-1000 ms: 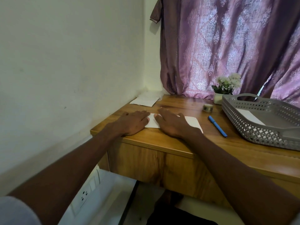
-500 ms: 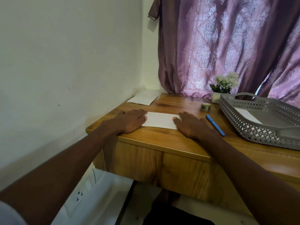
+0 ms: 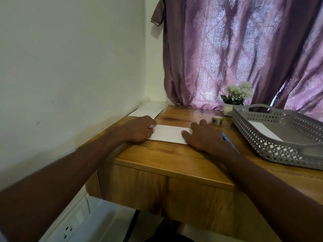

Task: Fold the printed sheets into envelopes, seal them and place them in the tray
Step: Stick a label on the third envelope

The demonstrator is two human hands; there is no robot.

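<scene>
A folded white sheet lies flat on the wooden desk. My left hand rests on its left end, fingers bent over the edge. My right hand presses flat on its right end with fingers spread. The grey perforated tray stands at the right and holds a white envelope. A stack of white sheets lies at the desk's back left corner by the wall.
A small roll of tape sits behind my right hand. A blue pen lies between that hand and the tray. A potted white flower stands before the purple curtain. The wall runs along the left.
My right hand slid rightward along the folded sheet from its middle to its right end. My left hand stayed on the left end.
</scene>
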